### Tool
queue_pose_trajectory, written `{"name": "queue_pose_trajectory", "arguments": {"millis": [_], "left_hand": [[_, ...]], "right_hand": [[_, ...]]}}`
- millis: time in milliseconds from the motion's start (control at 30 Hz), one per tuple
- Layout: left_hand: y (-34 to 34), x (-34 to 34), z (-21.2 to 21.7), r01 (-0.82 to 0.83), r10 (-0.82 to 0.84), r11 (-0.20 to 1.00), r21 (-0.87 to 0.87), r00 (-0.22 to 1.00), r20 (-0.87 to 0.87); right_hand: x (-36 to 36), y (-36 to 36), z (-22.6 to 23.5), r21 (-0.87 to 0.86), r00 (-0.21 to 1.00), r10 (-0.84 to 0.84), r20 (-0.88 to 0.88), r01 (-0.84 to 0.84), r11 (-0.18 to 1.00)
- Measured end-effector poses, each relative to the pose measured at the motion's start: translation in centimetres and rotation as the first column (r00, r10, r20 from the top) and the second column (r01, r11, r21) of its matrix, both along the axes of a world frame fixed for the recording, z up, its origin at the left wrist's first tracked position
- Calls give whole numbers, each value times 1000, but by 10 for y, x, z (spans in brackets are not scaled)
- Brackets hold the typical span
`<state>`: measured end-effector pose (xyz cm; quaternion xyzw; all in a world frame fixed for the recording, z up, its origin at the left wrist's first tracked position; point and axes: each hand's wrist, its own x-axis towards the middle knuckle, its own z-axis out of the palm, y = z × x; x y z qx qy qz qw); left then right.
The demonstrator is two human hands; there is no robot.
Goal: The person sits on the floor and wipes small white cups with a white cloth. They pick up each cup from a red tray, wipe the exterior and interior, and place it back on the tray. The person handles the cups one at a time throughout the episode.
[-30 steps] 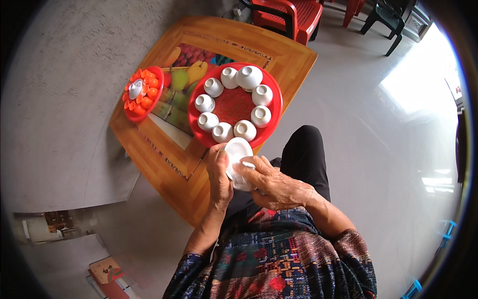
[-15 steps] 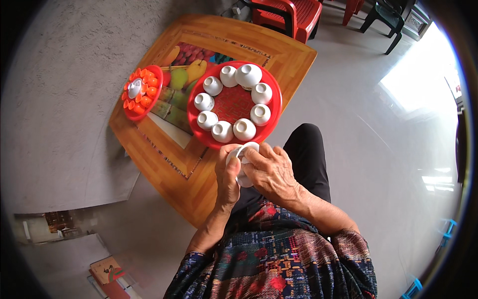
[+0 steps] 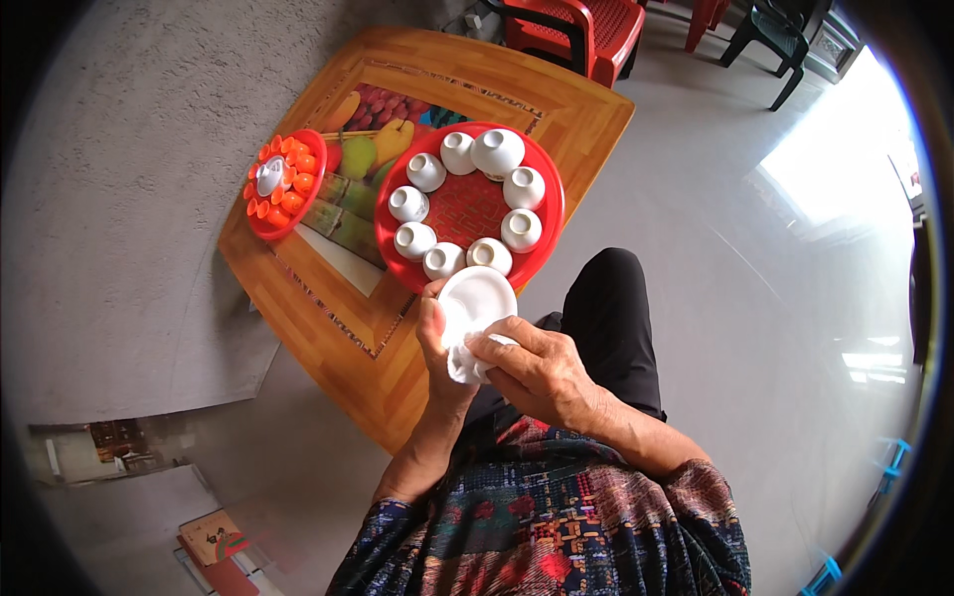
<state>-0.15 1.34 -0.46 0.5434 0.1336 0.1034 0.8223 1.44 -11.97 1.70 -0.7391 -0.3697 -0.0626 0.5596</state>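
Just in front of the red tray, my left hand grips a small shallow white dish by its edge, tilted so that its smooth round face shows. My right hand pinches a crumpled white cloth or tissue, pressed against the dish's near side. Several white cups stand upside down in a ring on the round red tray, whose middle has a patterned surface.
A wooden table with a fruit picture holds the tray. To its left stands a smaller red tray with orange cups and a white lidded pot. A red chair is behind; a grey wall runs along the left.
The dish has turned from edge-on to face up and risen slightly toward the tray. My right hand has shifted to its near side, and the white cloth now shows plainly.
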Motion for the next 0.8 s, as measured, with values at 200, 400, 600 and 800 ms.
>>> {"name": "queue_pose_trajectory", "arguments": {"millis": [200,400,600,800], "left_hand": [[0,-6,-9,52,-96,949,-310,987,-129],[-12,-11,4,113,-203,910,-399,961,-191],[-16,-7,6,156,-229,899,-410,964,-135],[13,5,15,219,-319,679,-701,948,-12]], "right_hand": [[8,-16,-14,-159,946,-200,254,244,957],[24,-13,-1,-92,915,-368,166,386,918],[14,14,8,-115,961,-231,150,249,962],[8,-1,17,-87,974,190,127,-180,980]]}}
